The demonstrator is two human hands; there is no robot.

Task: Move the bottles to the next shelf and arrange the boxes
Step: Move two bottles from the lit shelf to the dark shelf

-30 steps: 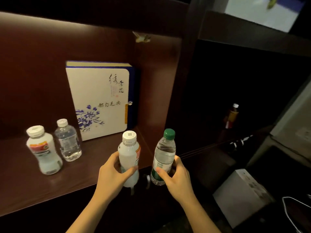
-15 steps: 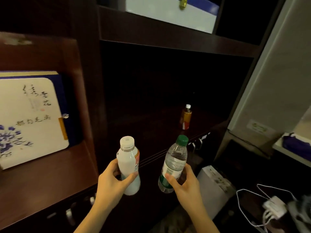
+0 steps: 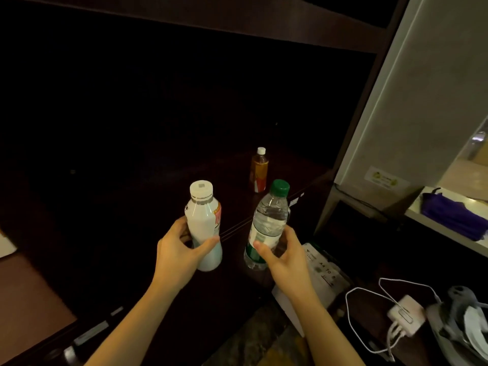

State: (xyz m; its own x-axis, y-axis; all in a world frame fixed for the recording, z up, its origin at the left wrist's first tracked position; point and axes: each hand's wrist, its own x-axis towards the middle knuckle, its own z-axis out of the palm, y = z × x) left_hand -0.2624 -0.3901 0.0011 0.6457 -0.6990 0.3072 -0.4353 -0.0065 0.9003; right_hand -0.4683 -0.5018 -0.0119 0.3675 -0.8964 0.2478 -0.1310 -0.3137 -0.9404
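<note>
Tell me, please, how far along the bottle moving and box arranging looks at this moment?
Done: one amber bottle already stands upright on the dark shelf. In hand: the left hand holds a white bottle and the right hand a green-capped water bottle, both in front of that shelf, not yet set down. Left: placing these; no boxes are clearly in view.

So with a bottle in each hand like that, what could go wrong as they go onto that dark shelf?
1. The dark wooden shelf is so dim that its front edge is hard to judge; a bottle set too near it might tip off.
2. The small amber bottle with a white cap already stands there; the clear green-capped water bottle in the right hand could knock it.
3. The left hand holds the white opaque bottle low, so it may wobble when set down.
</note>
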